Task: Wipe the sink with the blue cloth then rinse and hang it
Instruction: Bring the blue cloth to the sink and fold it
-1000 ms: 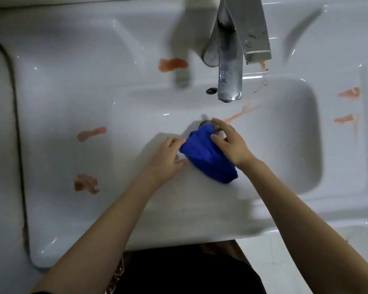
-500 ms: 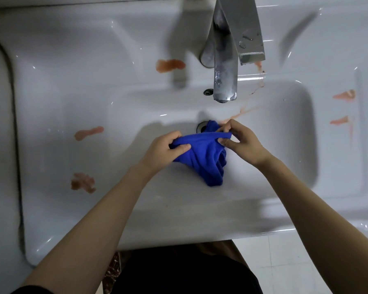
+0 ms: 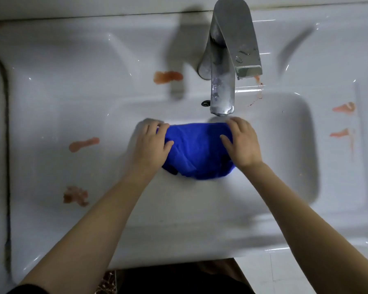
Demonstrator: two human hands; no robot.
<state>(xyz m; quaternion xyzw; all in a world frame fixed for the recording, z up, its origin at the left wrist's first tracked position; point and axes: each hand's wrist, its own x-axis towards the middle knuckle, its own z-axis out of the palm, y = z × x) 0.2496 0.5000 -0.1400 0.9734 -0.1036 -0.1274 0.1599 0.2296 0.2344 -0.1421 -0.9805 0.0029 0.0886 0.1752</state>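
The blue cloth [image 3: 197, 150] is spread wide over the middle of the white sink [image 3: 285, 187] basin, just below the tap spout. My left hand [image 3: 151, 145] grips its left edge, thumb on top of the fabric. My right hand [image 3: 241, 142] grips its right edge, thumb also laid on the cloth. The drain is hidden under the cloth.
A metal tap [image 3: 223, 66] rises over the basin's back rim, with the overflow hole [image 3: 205, 103] beside the spout. Orange-red smears lie on the left ledge [image 3: 84, 143], near the tap [image 3: 167, 76] and on the right ledge [image 3: 344, 107]. Floor tiles show at bottom right.
My hands have pulled apart, and the bunched cloth is now stretched out wide between them, nearer the spout.
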